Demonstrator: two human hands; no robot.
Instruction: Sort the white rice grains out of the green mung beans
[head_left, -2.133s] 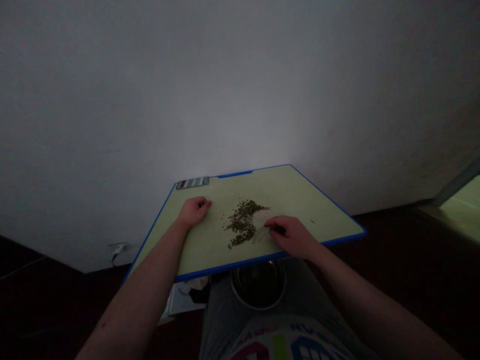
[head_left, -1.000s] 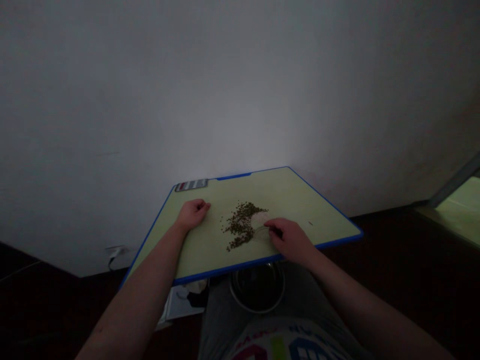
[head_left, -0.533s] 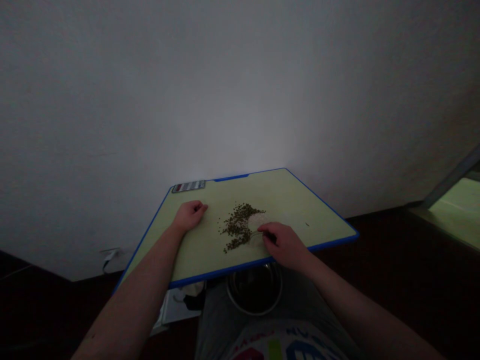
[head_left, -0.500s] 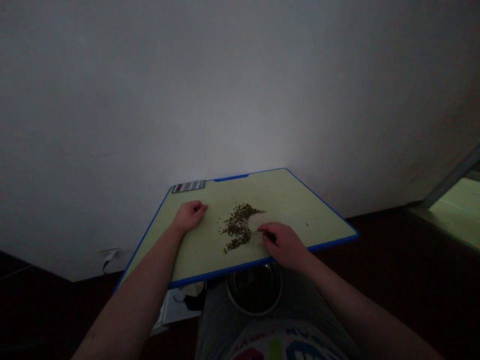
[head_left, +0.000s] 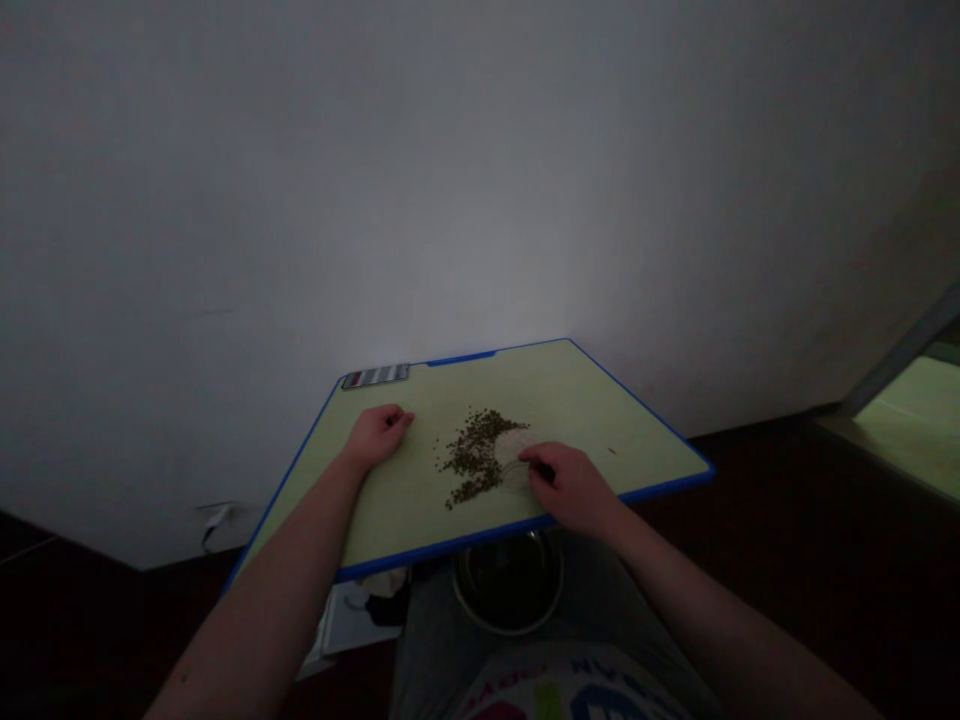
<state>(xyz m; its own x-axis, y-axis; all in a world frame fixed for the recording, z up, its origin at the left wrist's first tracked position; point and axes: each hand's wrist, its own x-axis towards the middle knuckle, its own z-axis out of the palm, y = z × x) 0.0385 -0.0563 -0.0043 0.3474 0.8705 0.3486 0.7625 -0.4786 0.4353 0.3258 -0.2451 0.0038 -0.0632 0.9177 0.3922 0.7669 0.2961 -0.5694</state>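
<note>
On the pale yellow tabletop lies a loose spread of small dark greenish-brown grains [head_left: 478, 450]. A round patch of whitish material [head_left: 513, 441] adjoins its right side; I cannot make out its kind. My right hand [head_left: 570, 485] is at the near right of this patch, thumb and fingers pinched together by thin curved lines on the surface. Whatever is in that pinch is too small to tell. Left of the grains, my left hand [head_left: 377, 435] rests on the table with its fingers curled in, apart from the grains. Its palm is hidden.
The small table [head_left: 420, 520] has a blue rim and stands against a grey wall [head_left: 480, 200]. A printed panel [head_left: 375, 376] lies at its far left corner. A metal bowl [head_left: 508, 590] is below the near edge, at my lap. A white socket plug [head_left: 217, 517] is low on the wall.
The view has shifted very slightly. Both hands stay in nearly the same places, and the grains look unchanged.
</note>
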